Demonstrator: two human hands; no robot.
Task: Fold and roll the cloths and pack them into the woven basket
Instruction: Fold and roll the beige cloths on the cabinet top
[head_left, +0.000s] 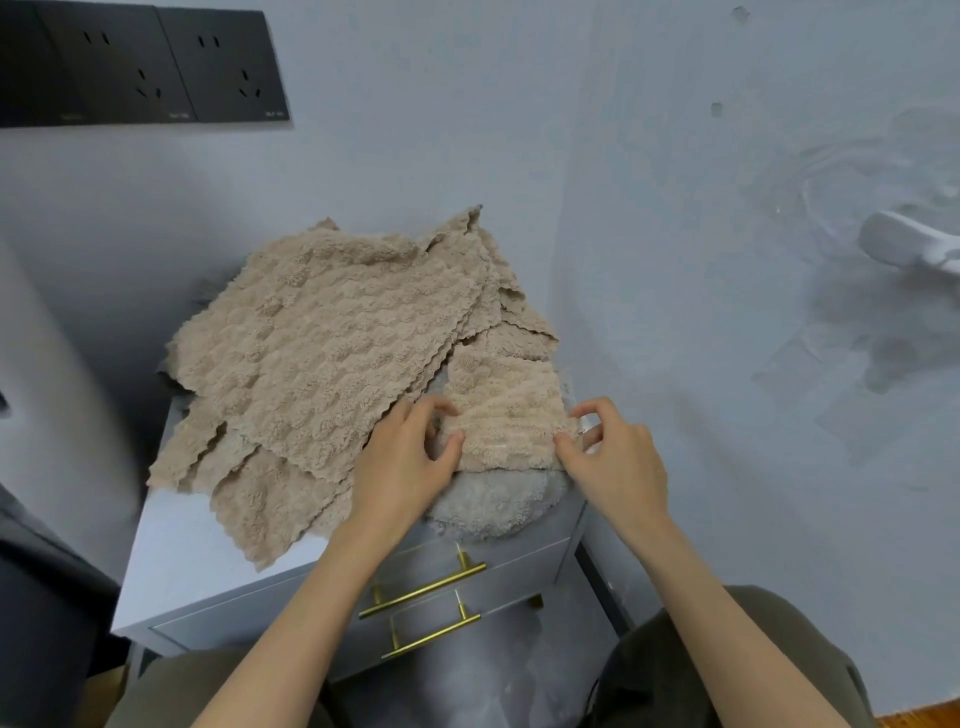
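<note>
Here, your left hand (410, 457) pinches the near left edge of the folded beige cloth (506, 415) and your right hand (613, 452) pinches its right edge, fingers curled. The cloth lies on a grey cloth (493, 501) at the right of the tabletop (171, 551), beside the loose beige pile (322, 353).

The spread cloths (322, 353) at centre are showing a sandy beige with a bumpy, scale-like pattern and scalloped edges. The folded cloth (506, 415) at centre right is showing the same beige, here running in fine ribbed stripes. A fluffy cloth (493, 504) just below it is appearing plain pale grey. The drawer cabinet (176, 561) is showing light blue-grey, and its bar handles (423, 591) are gleaming brass gold. The wall (623, 156) is looking pale blue-grey with darker mottled patches at right. The socket panels (140, 67) at upper left are showing matt black. The trousers (654, 675) along the bottom are showing olive brown.
</note>
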